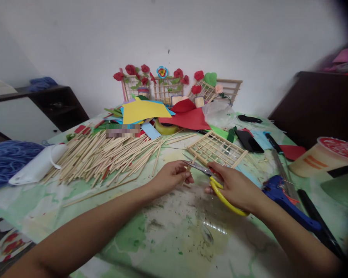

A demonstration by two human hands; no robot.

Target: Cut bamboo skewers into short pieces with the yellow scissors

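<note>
Soft even light, edges warped & blurry.

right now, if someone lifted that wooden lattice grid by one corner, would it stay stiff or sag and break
The wooden lattice grid would probably stay fairly stiff, since its thin sticks cross in a framed grid. It likely weighs little, being mostly open gaps. The slender sticks look fragile, so a one-corner lift might strain the joints. It lies flat on the table, so rolling seems unlikely.
</note>
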